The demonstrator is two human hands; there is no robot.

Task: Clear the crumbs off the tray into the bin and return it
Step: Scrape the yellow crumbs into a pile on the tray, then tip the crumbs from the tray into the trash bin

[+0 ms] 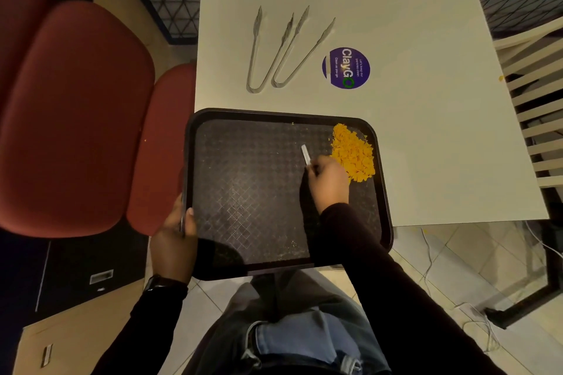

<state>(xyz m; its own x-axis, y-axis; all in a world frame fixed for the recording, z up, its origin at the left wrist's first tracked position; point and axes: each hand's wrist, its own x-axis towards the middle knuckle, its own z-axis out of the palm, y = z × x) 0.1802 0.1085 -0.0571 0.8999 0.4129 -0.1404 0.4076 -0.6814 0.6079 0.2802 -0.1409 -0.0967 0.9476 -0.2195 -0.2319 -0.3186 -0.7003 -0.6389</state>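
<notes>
Left hand point(178, 233): fingers closed around near-left rim of black tray point(243, 192). Right hand point(330, 181): closed around a thin white strip point(306, 155), touching orange crumbs point(353, 152) heaped at far-right corner. Tray overhangs table point(396, 24) edge, long axis left-right.

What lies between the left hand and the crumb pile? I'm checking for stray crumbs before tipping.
Head view: mostly bare tray floor, plus the right hand holding a white scraper beside the crumb pile; left hand grips the rim.
</notes>
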